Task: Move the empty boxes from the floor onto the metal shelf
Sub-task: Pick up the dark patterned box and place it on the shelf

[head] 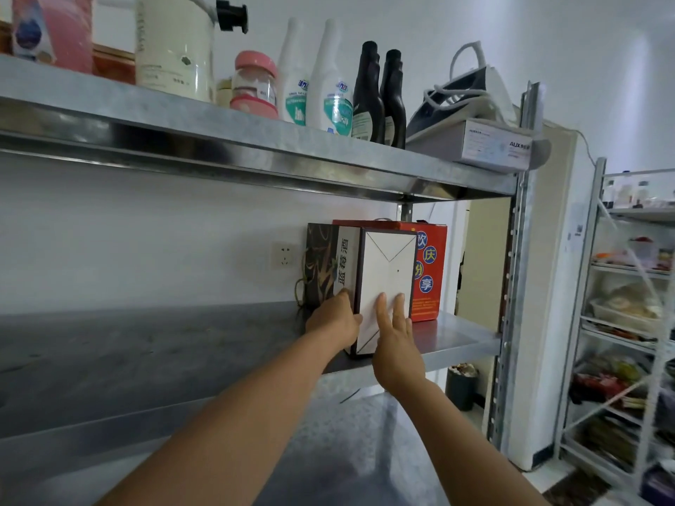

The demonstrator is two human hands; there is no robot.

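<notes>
A blueberry-wine box [387, 272] is seen standing upright on the middle board of the metal shelf [464, 337], towards its right end, with its bottom front corner close to the board's front edge. Its white end face, framed in a dark border, is turned towards the camera. Its left side is printed in a dark pattern with a white lettered strip.

The box is held low on that left side by the left hand [334, 319]: the grip is wrapped round the corner, the thumb lying at the edge of the white face. The right hand [396, 345] is laid flat on the lower part of the white face, its grip spread, the fingers straight and pressed against the card.

A red box [431, 272] with blue round labels is set just behind and to the right; whether the two touch cannot be told.

On the top board are lined up a pink-lidded jar [255, 85], white bottles [317, 93], black bottles [380, 100] and a steam iron [471, 93] resting on a flat carton [489, 140]. A wall socket [284, 254] is seen left of the boxes.
</notes>
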